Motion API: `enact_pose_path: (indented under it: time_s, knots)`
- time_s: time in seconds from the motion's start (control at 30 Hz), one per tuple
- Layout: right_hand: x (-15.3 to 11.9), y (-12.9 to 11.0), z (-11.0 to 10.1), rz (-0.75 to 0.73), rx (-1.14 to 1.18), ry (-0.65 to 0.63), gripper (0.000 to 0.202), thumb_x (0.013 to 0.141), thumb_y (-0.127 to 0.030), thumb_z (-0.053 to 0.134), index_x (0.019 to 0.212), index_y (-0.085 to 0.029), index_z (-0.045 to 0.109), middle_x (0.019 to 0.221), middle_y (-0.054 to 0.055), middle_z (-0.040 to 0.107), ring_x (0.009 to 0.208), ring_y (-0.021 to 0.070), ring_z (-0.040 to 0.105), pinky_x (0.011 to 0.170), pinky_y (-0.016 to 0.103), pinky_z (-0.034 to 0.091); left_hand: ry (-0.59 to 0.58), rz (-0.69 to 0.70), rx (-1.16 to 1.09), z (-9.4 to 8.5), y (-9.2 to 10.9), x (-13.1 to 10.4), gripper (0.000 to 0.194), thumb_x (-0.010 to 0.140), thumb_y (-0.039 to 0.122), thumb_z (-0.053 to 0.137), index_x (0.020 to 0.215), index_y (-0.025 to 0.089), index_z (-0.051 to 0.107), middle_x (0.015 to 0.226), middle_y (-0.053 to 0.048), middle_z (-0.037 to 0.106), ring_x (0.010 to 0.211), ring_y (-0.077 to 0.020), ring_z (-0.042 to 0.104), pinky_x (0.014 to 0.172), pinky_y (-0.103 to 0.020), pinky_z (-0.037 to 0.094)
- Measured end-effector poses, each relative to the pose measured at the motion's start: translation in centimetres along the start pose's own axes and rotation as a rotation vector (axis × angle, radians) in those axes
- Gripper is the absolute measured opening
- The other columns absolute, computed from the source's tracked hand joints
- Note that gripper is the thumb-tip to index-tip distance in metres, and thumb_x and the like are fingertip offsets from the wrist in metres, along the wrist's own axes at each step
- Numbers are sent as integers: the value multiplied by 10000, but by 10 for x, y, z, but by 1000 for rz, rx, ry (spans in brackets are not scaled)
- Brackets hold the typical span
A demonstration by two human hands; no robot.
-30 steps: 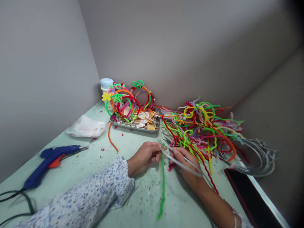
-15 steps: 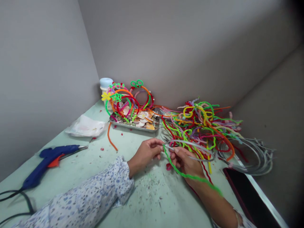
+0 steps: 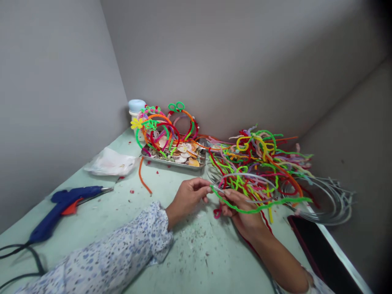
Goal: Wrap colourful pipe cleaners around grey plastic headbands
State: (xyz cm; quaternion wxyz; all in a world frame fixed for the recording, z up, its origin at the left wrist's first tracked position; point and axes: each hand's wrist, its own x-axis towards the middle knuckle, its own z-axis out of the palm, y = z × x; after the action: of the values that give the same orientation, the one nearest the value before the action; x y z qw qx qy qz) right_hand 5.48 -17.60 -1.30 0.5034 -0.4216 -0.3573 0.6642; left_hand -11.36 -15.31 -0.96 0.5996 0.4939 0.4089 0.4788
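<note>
A thin, pale headband is pinched in my right hand, its loop reaching to the right above the fingers. My left hand pinches the end of a green pipe cleaner against the headband's tip. From there the green strand curves rightward across my right hand, its far end pointing right. Behind my hands lies a tangled pile of coloured pipe cleaners. A small dark-pink curl shows beside my right fingers.
Decorated headbands stand over a metal tray of shells. A blue glue gun and a plastic bag lie left. A phone and bare hoops are at right; a lidded jar stands behind.
The green pipe cleaner's free end has swung up and to the right, from below my right wrist to above it. The headband loop has tilted slightly upward. Both hands stay nearly in place.
</note>
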Motion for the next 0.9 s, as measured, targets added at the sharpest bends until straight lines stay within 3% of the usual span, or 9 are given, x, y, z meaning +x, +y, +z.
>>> enact_pose_path:
  time_s: [0.23, 0.6, 0.9]
  knots:
    - [-1, 2, 3, 4, -36, 36, 274, 657, -399, 758, 688, -159, 629, 588, -2, 620, 426, 92, 524, 420, 209, 410, 17, 35, 24, 0, -5, -1, 183, 724, 277, 685, 823, 123, 675, 690, 1, 637, 496, -70, 528, 506, -207, 426]
    - [-4, 6, 5, 19, -29, -16, 237, 686, -363, 723, 777, -151, 666, 622, -15, 606, 458, 89, 542, 450, 211, 401, 75, 92, 83, 2, -7, -5, 189, 776, 296, 631, 880, 139, 642, 719, 13, 628, 517, -71, 531, 516, -199, 435]
    - [-7, 2, 9, 44, 57, 23, 195, 655, -327, 736, 700, -161, 646, 601, -14, 598, 443, 78, 510, 416, 190, 371, 92, 121, 108, 3, -9, -6, 216, 771, 305, 643, 914, 146, 670, 763, -12, 657, 552, -88, 538, 562, -222, 464]
